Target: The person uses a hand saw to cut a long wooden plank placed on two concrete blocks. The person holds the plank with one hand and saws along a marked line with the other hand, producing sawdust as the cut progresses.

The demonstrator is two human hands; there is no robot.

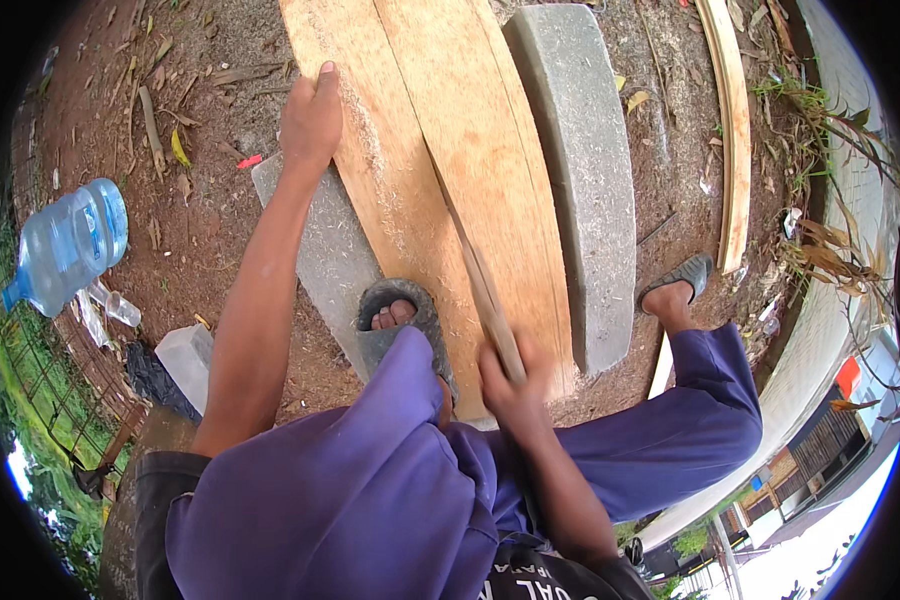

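A wide wooden board (500, 140) lies lengthwise before me, with a long dark cut line running along it. My left hand (313, 115) grips the board's left edge, thumb on top and the other fingers mostly hidden. Slightly blurred, my right hand (517, 385) is closed round the near end of a handsaw (485, 290). The saw shows almost edge-on, lying along the cut line, its far end at the cut. My left foot in a dark sandal (400, 320) presses on the board's near left part. Sawdust (372, 150) is scattered on the wood.
Grey concrete blocks stand at the board's right (590, 190) and under its left side (320, 240). A narrow plank (735, 130) lies farther right. A large blue water bottle (70, 240) rests at the left near a wire fence. My right sandalled foot (680, 285) is on the ground.
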